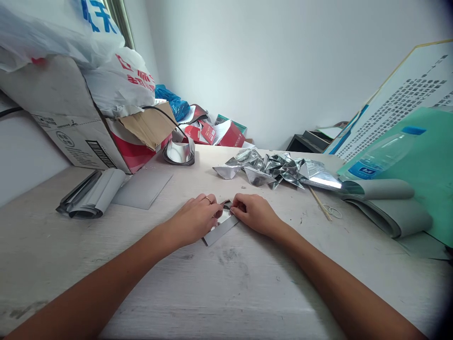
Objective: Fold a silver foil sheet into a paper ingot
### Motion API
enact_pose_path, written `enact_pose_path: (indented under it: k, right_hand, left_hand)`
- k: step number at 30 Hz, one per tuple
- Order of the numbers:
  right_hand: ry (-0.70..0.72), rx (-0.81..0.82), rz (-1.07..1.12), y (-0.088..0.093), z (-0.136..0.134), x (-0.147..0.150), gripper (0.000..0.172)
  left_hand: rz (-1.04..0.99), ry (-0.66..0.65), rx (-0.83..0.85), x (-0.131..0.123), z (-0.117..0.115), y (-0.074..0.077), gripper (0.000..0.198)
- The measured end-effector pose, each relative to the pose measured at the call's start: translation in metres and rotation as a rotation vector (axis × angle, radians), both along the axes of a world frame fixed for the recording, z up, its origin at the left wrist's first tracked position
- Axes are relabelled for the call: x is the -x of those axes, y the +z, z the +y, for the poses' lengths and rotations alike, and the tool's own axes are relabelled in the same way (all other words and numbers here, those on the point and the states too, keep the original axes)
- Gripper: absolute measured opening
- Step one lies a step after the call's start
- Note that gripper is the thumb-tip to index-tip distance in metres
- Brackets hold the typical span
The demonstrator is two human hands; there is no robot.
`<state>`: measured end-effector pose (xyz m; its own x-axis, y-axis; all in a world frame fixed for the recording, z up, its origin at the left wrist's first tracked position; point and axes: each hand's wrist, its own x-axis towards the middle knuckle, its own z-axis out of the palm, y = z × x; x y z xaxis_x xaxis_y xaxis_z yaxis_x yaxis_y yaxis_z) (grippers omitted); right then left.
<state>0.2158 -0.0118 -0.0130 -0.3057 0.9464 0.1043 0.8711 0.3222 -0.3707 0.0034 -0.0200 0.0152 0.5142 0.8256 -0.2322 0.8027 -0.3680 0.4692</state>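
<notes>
Between my hands, low on the table, is a partly folded sheet of silver foil paper (223,231), grey on its outer side and shiny inside. My left hand (198,218), with a ring on one finger, pinches its left and upper part. Fingers of my right hand (255,212) are closed on its right corner. The fingertips hide part of the folds. Beyond my hands lies a heap of folded silver paper shapes (264,167).
Curled grey sheets (94,193) and a flat grey sheet (143,188) lie left, near a cardboard box (71,127) under plastic bags. A foil roll (179,152) stands behind. Right are a thin stick (320,203), bent grey sheets (392,210) and a plastic bottle (385,153).
</notes>
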Motion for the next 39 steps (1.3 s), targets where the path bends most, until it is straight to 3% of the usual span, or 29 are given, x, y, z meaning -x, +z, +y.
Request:
enact_pose_path:
  k: [9, 16, 22, 31, 39]
  right_hand:
    - [0.003, -0.007, -0.112, 0.004, -0.002, 0.004, 0.010]
    - [0.020, -0.023, -0.081, 0.001, -0.001, 0.002, 0.010]
    - [0.122, -0.051, -0.058, 0.000, 0.001, -0.003, 0.017]
    - [0.406, -0.168, -0.120, 0.003, 0.003, -0.016, 0.013]
    - [0.418, -0.167, -0.154, 0.008, 0.002, -0.016, 0.014]
  left_hand:
    - [0.060, -0.012, -0.039, 0.001, -0.001, -0.003, 0.036]
    - [0.104, -0.012, -0.055, -0.001, -0.005, -0.001, 0.041]
    - [0.081, 0.006, -0.038, 0.001, -0.004, 0.000, 0.038]
    - [0.069, 0.021, -0.049, 0.001, 0.000, -0.004, 0.040]
    - [0.054, 0.001, -0.080, 0.002, 0.000, -0.005, 0.042]
